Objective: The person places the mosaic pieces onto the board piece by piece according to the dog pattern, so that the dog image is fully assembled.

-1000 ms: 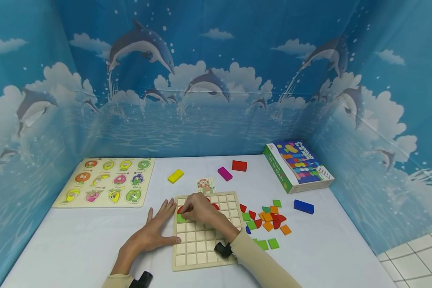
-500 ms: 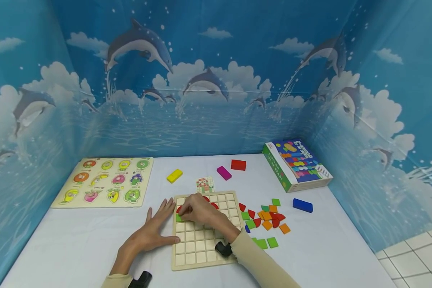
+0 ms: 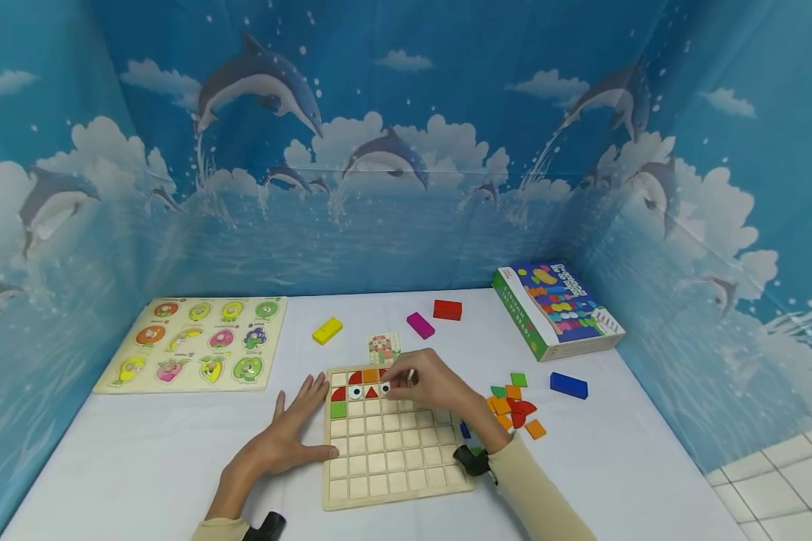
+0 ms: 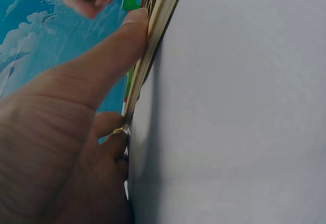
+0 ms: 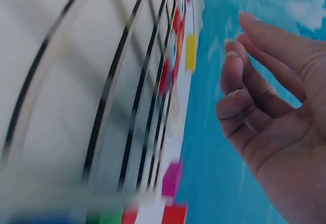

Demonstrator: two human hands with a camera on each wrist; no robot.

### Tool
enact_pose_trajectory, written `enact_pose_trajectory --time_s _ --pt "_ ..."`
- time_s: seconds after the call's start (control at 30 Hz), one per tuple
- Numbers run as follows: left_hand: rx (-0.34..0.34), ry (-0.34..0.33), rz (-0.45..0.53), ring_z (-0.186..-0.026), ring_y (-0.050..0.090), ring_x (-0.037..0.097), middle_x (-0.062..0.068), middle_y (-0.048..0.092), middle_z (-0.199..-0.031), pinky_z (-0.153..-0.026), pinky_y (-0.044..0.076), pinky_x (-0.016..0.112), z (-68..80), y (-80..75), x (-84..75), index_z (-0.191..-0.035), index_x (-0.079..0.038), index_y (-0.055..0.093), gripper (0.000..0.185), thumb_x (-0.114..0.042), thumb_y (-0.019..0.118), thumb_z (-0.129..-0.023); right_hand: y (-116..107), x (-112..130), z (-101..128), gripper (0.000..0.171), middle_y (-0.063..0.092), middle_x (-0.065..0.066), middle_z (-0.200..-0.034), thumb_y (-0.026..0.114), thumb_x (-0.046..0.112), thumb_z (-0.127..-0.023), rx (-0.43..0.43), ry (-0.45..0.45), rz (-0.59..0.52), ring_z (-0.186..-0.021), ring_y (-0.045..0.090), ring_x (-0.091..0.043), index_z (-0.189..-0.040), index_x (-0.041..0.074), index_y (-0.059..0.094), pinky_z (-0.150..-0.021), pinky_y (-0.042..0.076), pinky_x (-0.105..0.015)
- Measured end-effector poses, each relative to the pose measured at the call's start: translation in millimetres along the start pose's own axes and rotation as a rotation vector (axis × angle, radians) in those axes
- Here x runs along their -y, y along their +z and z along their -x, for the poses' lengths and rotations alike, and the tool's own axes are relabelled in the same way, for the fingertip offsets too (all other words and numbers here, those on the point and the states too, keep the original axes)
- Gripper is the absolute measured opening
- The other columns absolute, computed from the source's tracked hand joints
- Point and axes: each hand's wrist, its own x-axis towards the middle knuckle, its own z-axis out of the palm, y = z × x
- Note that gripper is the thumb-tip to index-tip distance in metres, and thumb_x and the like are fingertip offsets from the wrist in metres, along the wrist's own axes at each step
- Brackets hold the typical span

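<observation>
A wooden grid board (image 3: pixel 375 458) lies on the white table. My left hand (image 3: pixel 280 436) rests along its left side with fingers spread, and the thumb lies on the board's edge (image 4: pixel 157 25) in the left wrist view. Near the board's top left sit red pieces (image 3: pixel 339 393), an orange square (image 3: pixel 370 376), eye tiles (image 3: pixel 355 392) and a green square tile (image 3: pixel 338 409). My right hand (image 3: pixel 433 382) hovers over the top rows. In the right wrist view its fingers (image 5: pixel 235 107) are loosely bent, thumb apart, with nothing between them.
Loose coloured tiles (image 3: pixel 536 429) lie right of the board, partly behind the right arm. A pattern card (image 3: pixel 383 346) lies above it. Yellow (image 3: pixel 328 330), magenta (image 3: pixel 420 325), red (image 3: pixel 447 309) and blue blocks (image 3: pixel 569 385), a fruit puzzle (image 3: pixel 196 353) and a game box (image 3: pixel 558 312) stand around.
My right hand has let go of the green square tile in the left column and moved up and right, uncovering the eye tiles. The left hand has stayed at the board's side.
</observation>
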Motion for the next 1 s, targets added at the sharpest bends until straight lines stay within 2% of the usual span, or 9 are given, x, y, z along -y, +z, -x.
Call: enact_pose_trajectory --time_s 0.2,0.47,0.7,1.0 --pt "-0.002 -0.012 0.000 -0.168 -0.004 0.035 0.009 0.008 -0.182 -0.129 -0.021 0.063 -0.1 3.4 -1.6 -0.173 -0.010 0.021 0.119 -0.040 0.094 -0.084 -38 -31 37 0.020 0.076 -0.005 -0.094 0.088 0.004 -0.090 -0.073 0.142 0.008 -0.079 0.062 -0.014 -0.109 0.003 0.084 -0.073 0.060 -0.030" --pt "-0.001 -0.019 -0.003 -0.168 -0.004 0.036 0.010 0.008 -0.182 -0.129 -0.021 0.064 1.5 2.5 0.8 -0.173 -0.010 0.020 0.120 -0.041 0.093 -0.084 -77 -60 65 0.022 0.077 -0.010 -0.101 0.089 0.004 -0.088 -0.040 0.287 0.045 -0.081 0.063 -0.018 -0.110 0.004 0.084 -0.077 0.060 -0.028" --pt "0.002 -0.014 0.001 -0.168 -0.004 0.035 0.009 0.008 -0.182 -0.129 -0.021 0.064 1.5 2.1 1.5 -0.173 -0.011 0.020 0.120 -0.042 0.093 -0.084 -76 -71 66 0.025 0.076 -0.007 -0.101 0.088 0.005 -0.089 0.026 0.315 0.002 -0.084 0.063 -0.020 -0.113 0.005 0.084 -0.074 0.058 -0.024" --pt "0.000 -0.013 0.002 -0.168 -0.004 0.035 0.009 0.008 -0.182 -0.129 -0.021 0.064 0.4 1.7 0.7 -0.173 -0.010 0.021 0.119 -0.041 0.093 -0.084 -63 -73 57 0.015 0.066 -0.005 -0.087 0.087 0.004 -0.090 0.075 0.345 0.023 -0.081 0.057 -0.020 -0.103 0.008 0.084 -0.064 0.051 -0.022"
